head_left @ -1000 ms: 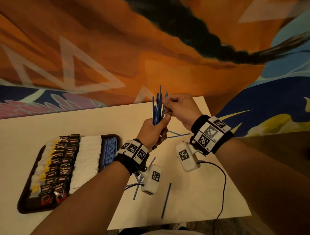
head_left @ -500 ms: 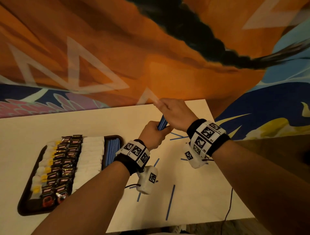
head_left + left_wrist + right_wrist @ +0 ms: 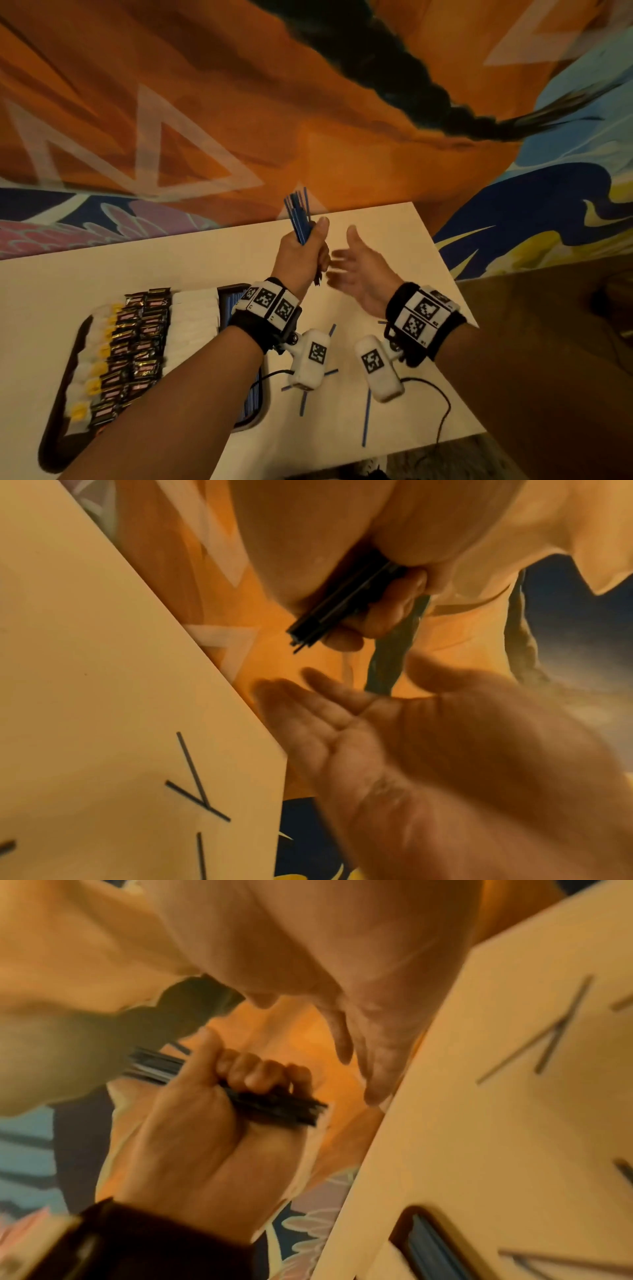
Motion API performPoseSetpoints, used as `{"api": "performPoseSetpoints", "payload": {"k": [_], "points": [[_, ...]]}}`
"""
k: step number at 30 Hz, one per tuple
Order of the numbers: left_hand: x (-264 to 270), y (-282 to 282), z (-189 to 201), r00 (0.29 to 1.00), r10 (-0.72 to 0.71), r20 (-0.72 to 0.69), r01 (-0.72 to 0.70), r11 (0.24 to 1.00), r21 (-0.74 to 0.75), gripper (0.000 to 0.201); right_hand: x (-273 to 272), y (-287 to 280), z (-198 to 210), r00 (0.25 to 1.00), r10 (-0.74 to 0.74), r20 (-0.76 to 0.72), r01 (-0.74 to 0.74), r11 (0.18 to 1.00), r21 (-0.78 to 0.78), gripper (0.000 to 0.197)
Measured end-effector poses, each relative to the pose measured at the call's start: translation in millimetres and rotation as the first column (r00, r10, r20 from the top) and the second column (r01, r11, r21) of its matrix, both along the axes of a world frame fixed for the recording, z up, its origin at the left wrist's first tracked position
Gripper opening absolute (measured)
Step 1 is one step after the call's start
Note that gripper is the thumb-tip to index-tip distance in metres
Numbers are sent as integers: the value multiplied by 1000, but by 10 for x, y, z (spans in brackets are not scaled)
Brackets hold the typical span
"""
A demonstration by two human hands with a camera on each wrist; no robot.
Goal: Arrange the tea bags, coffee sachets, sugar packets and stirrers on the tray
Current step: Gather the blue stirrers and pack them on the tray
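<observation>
**Right hand lets go of the stirrer bundle**

Half a second ago the right hand was clasped over the bundle of thin blue plastic stirrers; it has drawn aside and now hangs just beside it, palm up, fingers spread, holding nothing. The left hand grips the bundle upright in a fist above the white table. The dark rounded tray of sachets lies to the left; loose blue stirrers lie scattered on the table below the wrists.

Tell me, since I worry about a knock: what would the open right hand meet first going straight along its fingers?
Probably the left hand gripping the stirrer bundle; depth is unclear.
</observation>
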State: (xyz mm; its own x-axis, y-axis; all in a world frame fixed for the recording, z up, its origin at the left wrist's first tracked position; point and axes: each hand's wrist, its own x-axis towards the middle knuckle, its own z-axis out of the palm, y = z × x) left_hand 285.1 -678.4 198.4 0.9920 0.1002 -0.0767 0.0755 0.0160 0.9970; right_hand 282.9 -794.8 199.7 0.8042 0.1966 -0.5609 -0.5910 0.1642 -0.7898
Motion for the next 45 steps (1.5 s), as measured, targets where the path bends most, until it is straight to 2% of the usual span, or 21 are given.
{"api": "performPoseSetpoints", "payload": {"k": [4, 8, 12, 14, 16, 18, 20, 22, 25, 27, 28, 30, 31, 33, 35, 37, 39, 41, 42, 43, 45], "points": [[-37, -1, 55, 999, 3, 40, -3, 1000, 1, 46, -129, 135, 71, 977, 33, -212, 42, 940, 339, 76], [-86, 0, 7, 993, -61, 103, 51, 994, 98, 41, -120, 143, 193, 974, -7, -225, 97, 916, 389, 77], [-105, 34, 2, 994, -45, 95, 27, 982, 186, 39, -120, 160, 230, 989, 24, -147, 13, 970, 244, 76], [-98, 117, -48, 995, -47, 84, 22, 961, 277, 37, -79, 101, 317, 999, -19, 41, 18, 999, 32, 75], [-87, 229, -118, 991, -101, 91, 57, 916, 396, 37, 14, 39, 486, 954, -87, 285, 123, 986, -111, 71], [-79, 318, -172, 971, -212, 114, 111, 814, 570, 35, 108, 50, 606, 897, -44, 439, 149, 967, -208, 78], [-72, 333, -167, 937, -326, 123, 124, 643, 756, 26, 158, 126, 591, 866, 125, 484, 76, 924, -376, 83], [-64, 319, -104, 926, -363, 103, 99, 497, 862, 17, 147, 195, 485, 826, 298, 479, 11, 840, -542, 65], [-78, 374, 10, 927, -374, 6, 107, 282, 953, 18, 122, 146, 390, 804, 403, 437, -57, 785, -617, 33], [-88, 434, 94, 932, -347, -107, 144, 83, 986, 22, 99, 58, 384, 768, 518, 376, -165, 727, -666, 33], [-84, 464, 130, 929, -332, -161, 168, -8, 986, 24, 91, 28, 387, 717, 617, 324, -223, 643, -732, 38], [-77, 489, 176, 912, -321, -255, 214, -159, 964, 26, 57, 52, 370, 574, 807, 135, -303, 363, -881, 44], [-78, 480, 191, 900, -321, -294, 237, -205, 950, 26, 37, 90, 337, 523, 851, 39, -301, 227, -926, 41], [-80, 438, 218, 882, -323, -344, 272, -249, 930, 26, 8, 170, 267, 505, 860, -69, -237, 61, -970, 29], [-75, 421, 250, 868, -364, -337, 274, -215, 937, 26, -16, 208, 228, 527, 843, -108, -165, -23, -986, 19], [-59, 491, 259, 854, -440, -279, 282, -59, 958, 32, -13, 180, 209, 544, 830, -126, -153, -50, -987, 17], [-78, 607, 245, 870, -459, -182, 325, 256, 910, 41, 18, 130, 199, 561, 819, -122, -155, -41, -987, 20], [-132, 649, 195, 940, -339, -34, 270, 681, 681, 29, 32, 104, 215, 577, 812, -91, -149, -6, -989, 20], [-159, 632, 167, 973, -230, 8, 193, 834, 516, 20, 39, 111, 225, 579, 812, -69, -136, 12, -991, 20], [-172, 597, 135, 992, -123, 4, 113, 927, 359, 18, 48, 122, 235, 574, 817, -46, -117, 26, -993, 20], [-170, 505, 74, 996, 8, -84, 2, 993, 120, 25, 71, 148, 250, 568, 823, 21, -70, 74, -995, 20]]}}
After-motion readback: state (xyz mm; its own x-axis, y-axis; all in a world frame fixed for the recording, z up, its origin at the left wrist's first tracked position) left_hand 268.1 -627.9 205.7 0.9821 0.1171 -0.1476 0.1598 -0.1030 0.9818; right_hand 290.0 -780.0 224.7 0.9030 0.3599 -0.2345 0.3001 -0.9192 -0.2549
